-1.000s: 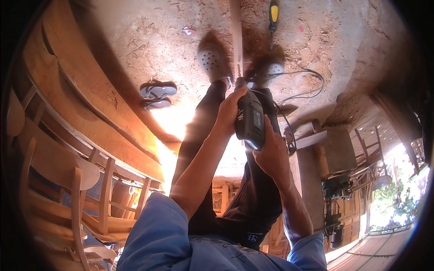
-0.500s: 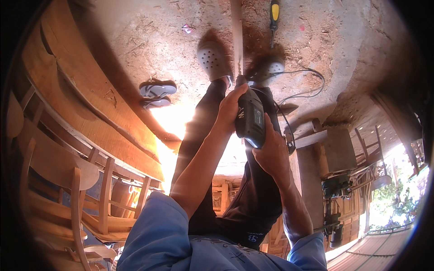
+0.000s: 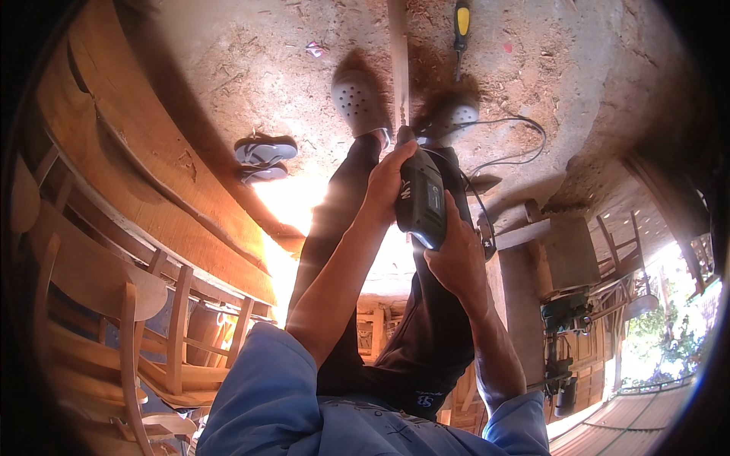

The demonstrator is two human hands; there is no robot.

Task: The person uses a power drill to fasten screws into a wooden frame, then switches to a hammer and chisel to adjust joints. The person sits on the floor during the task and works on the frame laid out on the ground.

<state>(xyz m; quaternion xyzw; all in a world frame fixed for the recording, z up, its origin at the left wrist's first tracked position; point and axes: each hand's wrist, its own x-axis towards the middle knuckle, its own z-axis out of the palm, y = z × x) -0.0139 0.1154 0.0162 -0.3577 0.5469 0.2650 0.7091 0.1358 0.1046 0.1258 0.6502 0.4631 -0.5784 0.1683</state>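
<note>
Standing at the far left are wooden chairs (image 3: 99,319) and planks (image 3: 152,167), with a pair of sandals (image 3: 262,156) on the dirt floor (image 3: 228,61) beside them. The left hand (image 3: 388,178) and the right hand (image 3: 460,258) have their fingers clamped around a dark drill (image 3: 420,196); its long axis runs away from the person, nose down on a thin wooden strip (image 3: 398,61) between the two shoes (image 3: 361,99). A yellow screwdriver (image 3: 461,26) lies beyond, a cable (image 3: 517,144) curls right, and wooden blocks (image 3: 563,243) stand there.

Bare dirt floor (image 3: 251,68) lies open at far left, broken only by a pair of sandals (image 3: 264,156). Stacked wooden chairs (image 3: 114,304) and planks (image 3: 137,159) close off the left side. A cable (image 3: 525,148), wooden blocks (image 3: 555,243) and machinery (image 3: 563,342) crowd the right.
</note>
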